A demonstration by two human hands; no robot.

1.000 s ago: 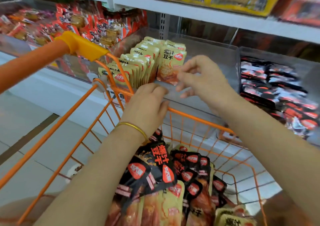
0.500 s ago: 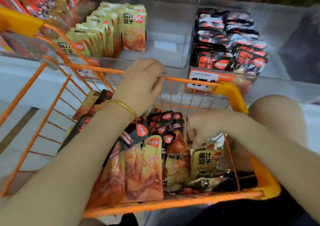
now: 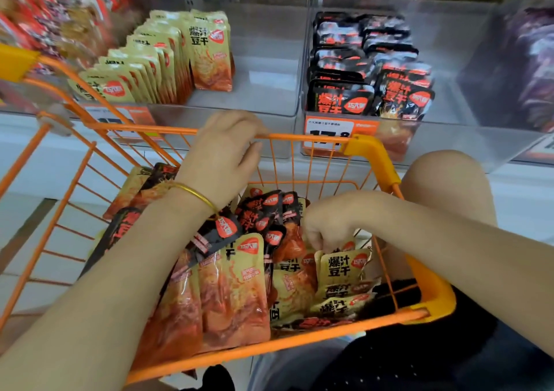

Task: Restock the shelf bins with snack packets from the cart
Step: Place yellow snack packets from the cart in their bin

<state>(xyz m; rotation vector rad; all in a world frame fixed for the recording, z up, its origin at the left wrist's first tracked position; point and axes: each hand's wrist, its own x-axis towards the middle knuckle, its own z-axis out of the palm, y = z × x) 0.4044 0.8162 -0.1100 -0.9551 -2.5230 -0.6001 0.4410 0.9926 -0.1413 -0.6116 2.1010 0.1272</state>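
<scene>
Both hands are at the one cart point(image 3: 371, 157): my left hand point(image 3: 221, 157) curls over its far rim, and my right hand point(image 3: 332, 220) pokes curled fingers among the loose yellow packets point(image 3: 341, 266) inside, though whether it grips one I cannot tell. Two clear bins ahead: the left bin point(image 3: 269, 61) holds a yellow row point(image 3: 156, 61), the right bin point(image 3: 449, 61) black packets point(image 3: 341, 100).

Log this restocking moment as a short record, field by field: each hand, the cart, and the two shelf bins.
Left hand: curled over the far rim of the cart
Right hand: down inside the cart, fingers curled among the loose packets; whether they grip one is unclear
Yellow packets: upright in rows, filling the left part of their clear bin; the rest bare
Black packets: in rows in the neighbouring bin
Price tag: on the neighbouring bin's front
</scene>
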